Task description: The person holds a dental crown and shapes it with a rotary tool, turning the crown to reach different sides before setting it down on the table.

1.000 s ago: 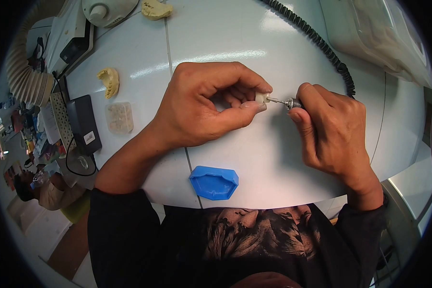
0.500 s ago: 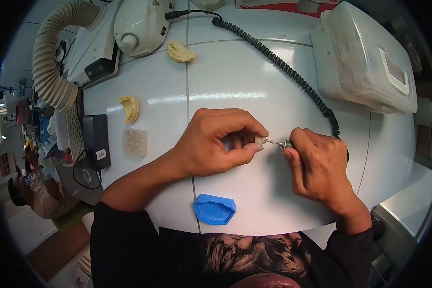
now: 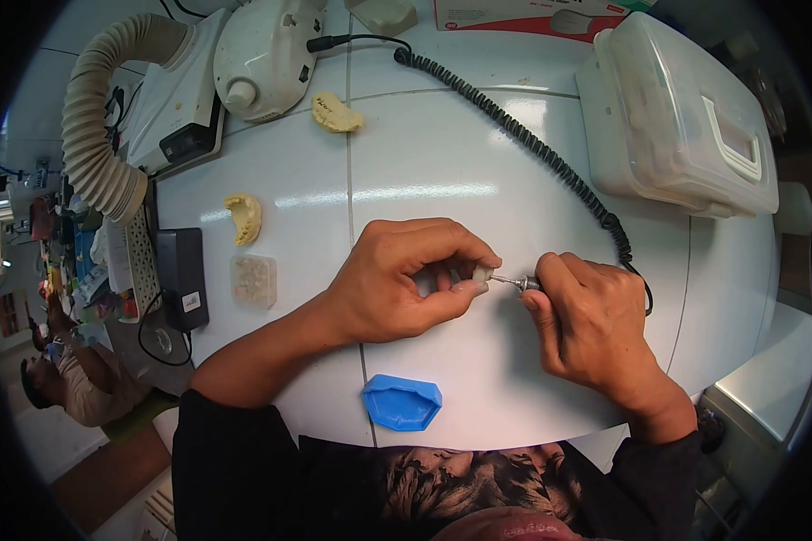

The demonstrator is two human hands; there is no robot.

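Note:
Between the thumb and fingertips of my left hand (image 3: 406,279) is a small off-white piece (image 3: 483,273), mostly covered by the fingers; its exact kind is too small to make out. My right hand (image 3: 595,320) is closed around a rotary handpiece (image 3: 530,283), whose thin metal bur (image 3: 503,279) points left and meets or nearly meets the piece. A black coiled cord (image 3: 514,122) runs from behind the right hand up to a white control unit (image 3: 261,63). Below the left hand lies a blue mould tray (image 3: 402,403).
Two yellow dental casts (image 3: 243,219) and a small clear box (image 3: 254,280) lie to the left. A ribbed hose (image 3: 81,117) arches at upper left beside a black adapter (image 3: 182,279). A lidded plastic case (image 3: 676,117) stands at upper right. Another person (image 3: 86,379) sits far left.
The view has shifted slightly, so most things on the table sit a little lower. Both hands stay close together, with the bur still at the small piece.

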